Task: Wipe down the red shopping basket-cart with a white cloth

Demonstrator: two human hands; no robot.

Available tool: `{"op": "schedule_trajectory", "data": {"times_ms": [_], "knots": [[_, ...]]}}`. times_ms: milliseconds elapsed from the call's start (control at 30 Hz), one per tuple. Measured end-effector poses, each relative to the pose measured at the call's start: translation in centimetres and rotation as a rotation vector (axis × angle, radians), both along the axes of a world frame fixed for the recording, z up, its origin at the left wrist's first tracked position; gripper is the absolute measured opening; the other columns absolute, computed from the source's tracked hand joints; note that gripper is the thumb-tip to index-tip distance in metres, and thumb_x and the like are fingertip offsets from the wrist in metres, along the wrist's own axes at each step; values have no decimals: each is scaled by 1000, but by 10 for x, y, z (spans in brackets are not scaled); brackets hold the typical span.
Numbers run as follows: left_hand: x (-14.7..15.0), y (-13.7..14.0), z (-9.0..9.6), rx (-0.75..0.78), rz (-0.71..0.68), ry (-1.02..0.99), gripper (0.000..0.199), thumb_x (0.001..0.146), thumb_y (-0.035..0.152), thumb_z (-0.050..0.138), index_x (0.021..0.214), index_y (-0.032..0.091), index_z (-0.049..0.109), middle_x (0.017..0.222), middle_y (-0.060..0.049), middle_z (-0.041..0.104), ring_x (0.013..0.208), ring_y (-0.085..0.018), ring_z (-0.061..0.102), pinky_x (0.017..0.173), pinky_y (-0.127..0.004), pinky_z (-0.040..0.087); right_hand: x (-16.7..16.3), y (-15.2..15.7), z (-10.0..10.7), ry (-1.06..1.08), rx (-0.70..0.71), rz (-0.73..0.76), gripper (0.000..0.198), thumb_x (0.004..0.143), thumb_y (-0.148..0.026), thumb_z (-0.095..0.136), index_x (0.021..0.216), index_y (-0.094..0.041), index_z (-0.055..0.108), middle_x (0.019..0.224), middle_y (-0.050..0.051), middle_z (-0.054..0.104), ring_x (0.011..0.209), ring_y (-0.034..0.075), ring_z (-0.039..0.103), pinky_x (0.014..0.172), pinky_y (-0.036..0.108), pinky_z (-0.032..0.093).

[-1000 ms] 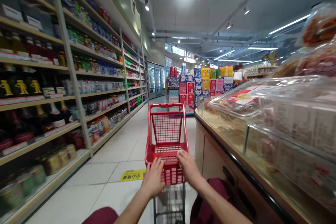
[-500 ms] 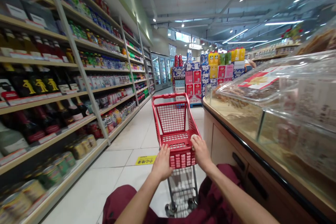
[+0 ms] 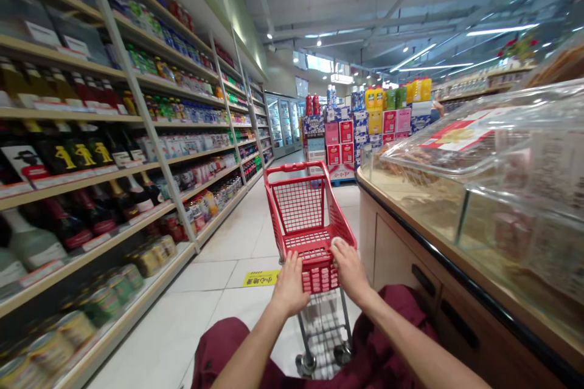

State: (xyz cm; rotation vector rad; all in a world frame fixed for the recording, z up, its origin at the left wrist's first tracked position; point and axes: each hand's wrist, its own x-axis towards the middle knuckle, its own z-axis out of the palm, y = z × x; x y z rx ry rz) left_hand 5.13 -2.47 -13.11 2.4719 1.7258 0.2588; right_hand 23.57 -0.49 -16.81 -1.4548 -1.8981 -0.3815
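Observation:
A red plastic shopping cart [image 3: 298, 206] stands right in front of me, its basket without goods as far as I can see. My left hand [image 3: 291, 285] lies over the near left corner of the basket, fingers forward and together, gripping the edge. At the near right corner, my right hand [image 3: 351, 267] is curled on the rim. A small white thing [image 3: 336, 242] shows by its fingertips; I cannot make out what it is. Below the basket, the grey metal frame [image 3: 323, 340] and wheels stand between my knees in maroon trousers.
Shelves of bottles and cans [image 3: 104, 158] line the left. A wooden counter [image 3: 392, 243] with clear plastic food packs [image 3: 456, 134] runs close on the right. Stacked drink boxes [image 3: 340, 146] stand ahead. A yellow floor sign [image 3: 261, 278] is on the tiles [image 3: 219, 310].
The view has shifted slightly, so shelves, counter and boxes sit a little further right. Both hands stay on the cart in the same places.

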Motion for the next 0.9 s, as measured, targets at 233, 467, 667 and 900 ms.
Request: {"op": "schedule_trajectory", "data": {"times_ms": [233,467,667,900], "knots": [[-9,-3,8,-12,5,43,78,60,25,47,132,6,23,144,-10,12,132,-21,4,108,-31,10,-16,1,-1,5,-10,88,46,77,-2,35,119,-15,50,125,11,48,120,21,38,96,42,32],[-17,-1,15,3,160,94,77,61,24,48,132,8,21,145,-11,6,132,-23,6,106,-35,12,-44,-1,-3,23,-1,169,46,77,-3,37,120,-15,49,126,12,47,121,20,35,97,41,32],[-24,-5,13,31,132,107,75,62,19,46,132,12,22,145,-8,10,132,-21,9,106,-35,13,-49,0,1,-3,-27,192,47,77,-1,36,120,-14,48,126,12,47,122,22,35,98,44,32],[-22,-2,6,76,142,30,80,59,15,43,134,7,14,144,-8,15,131,-17,13,106,-32,16,-68,-5,1,-12,-4,269,45,77,-4,41,120,-14,48,126,13,47,123,21,33,98,41,34]]}}
